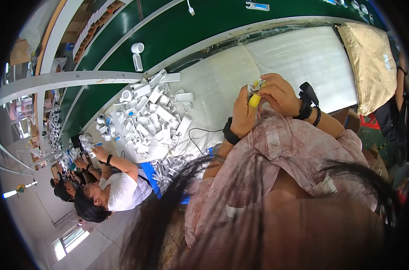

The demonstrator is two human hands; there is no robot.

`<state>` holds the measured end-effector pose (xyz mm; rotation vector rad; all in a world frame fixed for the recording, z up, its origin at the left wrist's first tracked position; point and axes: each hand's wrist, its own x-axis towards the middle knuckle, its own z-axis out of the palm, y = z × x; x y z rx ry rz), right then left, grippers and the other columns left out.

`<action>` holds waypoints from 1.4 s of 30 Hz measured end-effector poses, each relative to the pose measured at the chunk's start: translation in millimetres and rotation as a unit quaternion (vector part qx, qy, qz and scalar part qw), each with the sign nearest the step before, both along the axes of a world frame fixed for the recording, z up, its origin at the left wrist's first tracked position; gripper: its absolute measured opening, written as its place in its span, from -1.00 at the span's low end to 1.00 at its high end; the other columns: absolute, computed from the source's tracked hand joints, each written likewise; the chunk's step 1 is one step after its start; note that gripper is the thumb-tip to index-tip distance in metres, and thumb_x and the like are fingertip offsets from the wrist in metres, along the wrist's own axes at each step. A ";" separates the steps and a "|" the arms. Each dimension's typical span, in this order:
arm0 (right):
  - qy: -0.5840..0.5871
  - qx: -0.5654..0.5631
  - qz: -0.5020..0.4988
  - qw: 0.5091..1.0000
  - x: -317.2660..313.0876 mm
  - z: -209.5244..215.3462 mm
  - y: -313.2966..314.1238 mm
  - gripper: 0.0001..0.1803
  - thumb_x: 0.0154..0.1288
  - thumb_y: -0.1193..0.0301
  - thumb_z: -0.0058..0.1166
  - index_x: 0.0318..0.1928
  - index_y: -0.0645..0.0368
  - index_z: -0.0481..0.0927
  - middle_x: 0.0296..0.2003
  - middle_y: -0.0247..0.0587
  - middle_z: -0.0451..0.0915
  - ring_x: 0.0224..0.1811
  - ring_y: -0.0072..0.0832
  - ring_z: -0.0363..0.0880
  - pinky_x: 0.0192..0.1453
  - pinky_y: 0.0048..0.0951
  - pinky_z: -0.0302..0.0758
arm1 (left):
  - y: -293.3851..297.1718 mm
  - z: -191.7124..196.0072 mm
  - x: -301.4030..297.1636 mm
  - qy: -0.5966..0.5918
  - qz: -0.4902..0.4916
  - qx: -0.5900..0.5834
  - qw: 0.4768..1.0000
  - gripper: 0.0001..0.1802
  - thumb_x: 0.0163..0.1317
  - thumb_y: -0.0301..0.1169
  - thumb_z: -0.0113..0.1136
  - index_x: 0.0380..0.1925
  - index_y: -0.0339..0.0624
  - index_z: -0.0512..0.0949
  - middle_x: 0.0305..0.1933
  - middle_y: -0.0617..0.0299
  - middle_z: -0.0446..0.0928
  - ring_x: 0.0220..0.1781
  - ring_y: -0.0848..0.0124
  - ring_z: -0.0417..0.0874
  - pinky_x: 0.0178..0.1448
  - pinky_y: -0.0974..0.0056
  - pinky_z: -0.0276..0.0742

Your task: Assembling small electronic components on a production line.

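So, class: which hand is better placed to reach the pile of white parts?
Probably the left hand: both hold the yellow-and-white piece, but the left is nearer the pile of white parts; the right hand lies beyond it.

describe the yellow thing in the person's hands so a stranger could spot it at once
Start at the white padded worktop below the green conveyor belt. At its near edge both hands meet, left hand and right hand. Between them sits a small yellow piece, the only yellow part; the heaped parts to the left are white.
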<state>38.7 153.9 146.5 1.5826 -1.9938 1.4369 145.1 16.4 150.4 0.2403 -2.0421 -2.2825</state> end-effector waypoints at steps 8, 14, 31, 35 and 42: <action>-0.012 0.024 0.005 1.000 0.9 0.5 0.4 -0.75 0.01 0.59 0.28 -0.24 0.20 0.56 -0.28 -0.12 0.51 -0.08 -0.06 0.53 0.01 -0.18 0.51 | 1.1 -4.4 0.9 -0.006 0.021 0.019 1.000 -0.72 0.46 -0.36 -0.12 0.04 -0.30 0.31 -0.48 0.27 0.43 -0.56 0.56 0.43 -0.54 0.44 0.37; 0.006 0.023 -0.003 1.000 2.5 2.1 -2.2 -0.73 0.00 0.59 0.29 -0.23 0.21 0.56 -0.27 -0.10 0.51 -0.11 -0.08 0.53 0.04 -0.16 0.51 | -0.4 -1.9 1.1 -0.003 0.025 -0.005 1.000 -0.75 0.46 -0.37 -0.13 0.00 -0.29 0.33 -0.53 0.31 0.41 -0.59 0.59 0.40 -0.54 0.46 0.33; -0.080 0.125 0.037 0.988 -14.9 0.4 -5.0 -0.58 0.10 0.46 0.28 0.02 0.14 0.54 -0.21 -0.12 0.51 -0.04 -0.18 0.52 0.11 -0.21 0.46 | -11.0 -10.7 -2.3 -0.037 0.055 0.118 0.991 -0.74 0.47 -0.35 -0.22 -0.02 -0.27 0.38 -0.45 0.22 0.52 -0.61 0.52 0.48 -0.59 0.42 0.42; -0.367 0.038 0.064 0.927 -18.4 -23.0 7.7 -0.33 0.14 0.34 0.32 0.23 0.20 0.34 0.01 -0.18 0.48 0.18 -0.29 0.44 0.30 -0.29 0.34 | -13.7 -6.0 -6.5 -0.040 0.074 0.222 0.972 -0.62 0.49 -0.24 -0.22 0.08 -0.30 0.37 -0.30 0.09 0.55 -0.54 0.42 0.55 -0.57 0.37 0.49; -0.681 0.057 0.273 0.677 -28.7 -64.5 11.2 -0.19 0.14 0.38 0.32 0.35 0.16 0.19 0.24 -0.22 0.35 0.30 -0.40 0.33 0.42 -0.28 0.21 | -19.8 -10.0 -5.6 -0.060 0.066 0.300 0.950 -0.52 0.49 -0.14 -0.23 0.14 -0.32 0.33 -0.27 0.01 0.54 -0.55 0.31 0.55 -0.60 0.27 0.54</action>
